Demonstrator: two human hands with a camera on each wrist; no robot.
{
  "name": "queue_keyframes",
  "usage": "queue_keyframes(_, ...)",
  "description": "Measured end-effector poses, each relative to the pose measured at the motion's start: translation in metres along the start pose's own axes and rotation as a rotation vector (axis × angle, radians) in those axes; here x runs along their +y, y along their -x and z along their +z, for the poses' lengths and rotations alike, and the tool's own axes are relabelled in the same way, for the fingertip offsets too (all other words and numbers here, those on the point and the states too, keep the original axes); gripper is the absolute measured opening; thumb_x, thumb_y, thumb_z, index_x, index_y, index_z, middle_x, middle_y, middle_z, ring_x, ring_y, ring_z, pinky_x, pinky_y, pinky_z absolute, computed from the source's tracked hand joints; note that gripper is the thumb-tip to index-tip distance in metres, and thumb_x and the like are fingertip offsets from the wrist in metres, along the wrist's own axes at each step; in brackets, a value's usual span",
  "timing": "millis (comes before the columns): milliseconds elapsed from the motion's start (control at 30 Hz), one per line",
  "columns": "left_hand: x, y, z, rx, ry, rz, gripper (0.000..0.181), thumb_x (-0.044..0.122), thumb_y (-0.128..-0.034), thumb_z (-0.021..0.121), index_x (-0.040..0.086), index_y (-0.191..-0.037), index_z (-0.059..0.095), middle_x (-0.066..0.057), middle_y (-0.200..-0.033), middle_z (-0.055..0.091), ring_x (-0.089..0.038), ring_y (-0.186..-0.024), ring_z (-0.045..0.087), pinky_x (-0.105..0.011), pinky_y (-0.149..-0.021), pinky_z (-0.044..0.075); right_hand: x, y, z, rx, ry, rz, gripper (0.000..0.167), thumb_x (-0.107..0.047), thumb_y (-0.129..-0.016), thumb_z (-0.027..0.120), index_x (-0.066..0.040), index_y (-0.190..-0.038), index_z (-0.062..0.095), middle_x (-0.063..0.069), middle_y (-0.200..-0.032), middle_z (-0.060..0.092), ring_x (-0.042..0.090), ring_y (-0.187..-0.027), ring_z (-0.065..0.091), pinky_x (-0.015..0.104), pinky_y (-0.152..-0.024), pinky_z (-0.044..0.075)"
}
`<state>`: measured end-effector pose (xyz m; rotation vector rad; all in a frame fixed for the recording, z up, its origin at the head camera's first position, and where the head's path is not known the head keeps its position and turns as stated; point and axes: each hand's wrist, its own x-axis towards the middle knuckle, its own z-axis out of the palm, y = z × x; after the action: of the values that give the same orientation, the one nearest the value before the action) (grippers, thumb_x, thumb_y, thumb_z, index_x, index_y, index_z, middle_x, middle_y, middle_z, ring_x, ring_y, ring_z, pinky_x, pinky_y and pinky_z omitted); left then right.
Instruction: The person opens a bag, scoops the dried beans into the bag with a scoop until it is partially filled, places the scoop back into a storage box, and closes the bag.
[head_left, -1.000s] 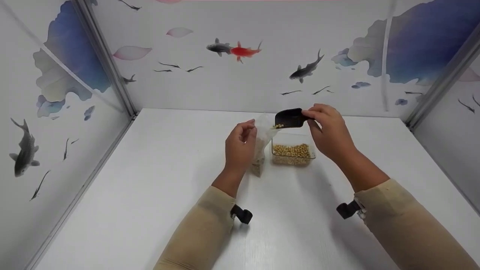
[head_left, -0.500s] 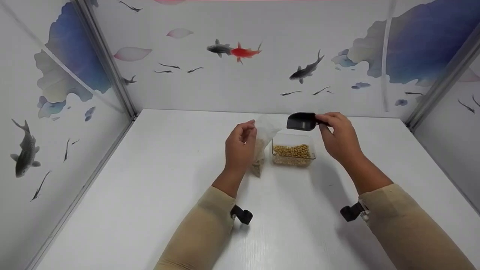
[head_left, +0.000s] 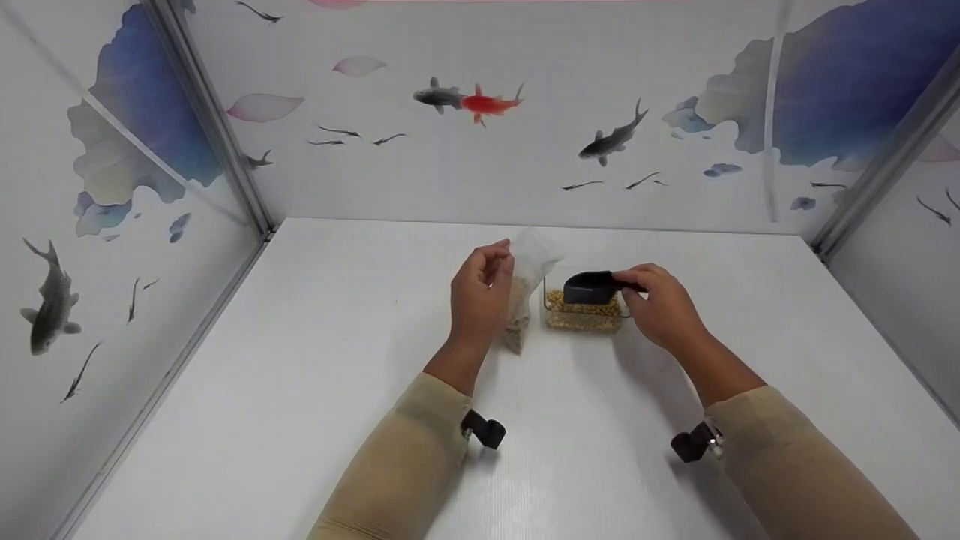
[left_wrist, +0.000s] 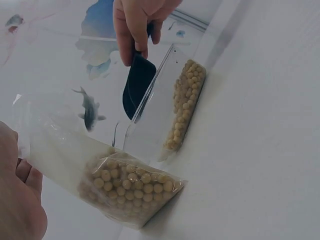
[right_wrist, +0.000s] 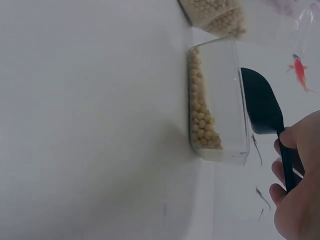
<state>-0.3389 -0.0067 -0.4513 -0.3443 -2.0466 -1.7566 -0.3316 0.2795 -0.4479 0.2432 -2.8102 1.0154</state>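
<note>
My left hand (head_left: pixel 482 289) pinches the upper edge of a clear plastic bag (head_left: pixel 534 255) that stands upright on the table. Soybeans fill the lower part of the bag (left_wrist: pixel 132 187). To its right is a clear rectangular container (head_left: pixel 585 321) with soybeans (right_wrist: pixel 202 120) heaped unevenly inside. My right hand (head_left: pixel 661 306) grips the handle of a black scoop (head_left: pixel 590 288). The scoop hangs just over the container's open top; both wrist views show it at the rim. Whether any beans lie in the scoop cannot be seen.
The white table (head_left: pixel 315 360) reaches back to a white wall printed with fish (head_left: pixel 491 103). More panels stand at left and right, joined by metal posts (head_left: pixel 210 112). A small black device (head_left: pixel 486 430) sits on each sleeve cuff.
The scoop first tipped beans at the bag's mouth, then drew back to the right. Now my right hand has lowered it over the container. My left hand and the bag stay in place.
</note>
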Motion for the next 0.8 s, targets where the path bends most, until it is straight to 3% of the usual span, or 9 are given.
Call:
queue_keyframes(433,0.001,0.001,-0.001,-0.003,-0.002,0.006,0.019,0.025,-0.1108,0.061,0.011,-0.121,0.069,0.002,-0.145,0.07,-0.01,-0.131,0.068,-0.027,-0.11,0.057,0.003,0.003,0.028,-0.085,0.011,-0.016,0.039,-0.01,-0.111,0.048,-0.004,-0.146,0.065,0.018,-0.147,0.062,0.041,-0.142,0.055,0.059,-0.117,0.048)
queue_keyframes(800,0.003,0.0,-0.001,0.005,-0.012,-0.006,0.016,0.024,-0.1105,0.062,0.014,-0.121,0.07,0.005,-0.143,0.07,-0.009,-0.129,0.068,-0.026,-0.11,0.056,0.0,0.004,0.031,-0.018,-0.009,-0.018,0.036,-0.009,-0.111,0.05,-0.004,-0.142,0.068,0.018,-0.15,0.062,0.04,-0.146,0.053,0.059,-0.121,0.046)
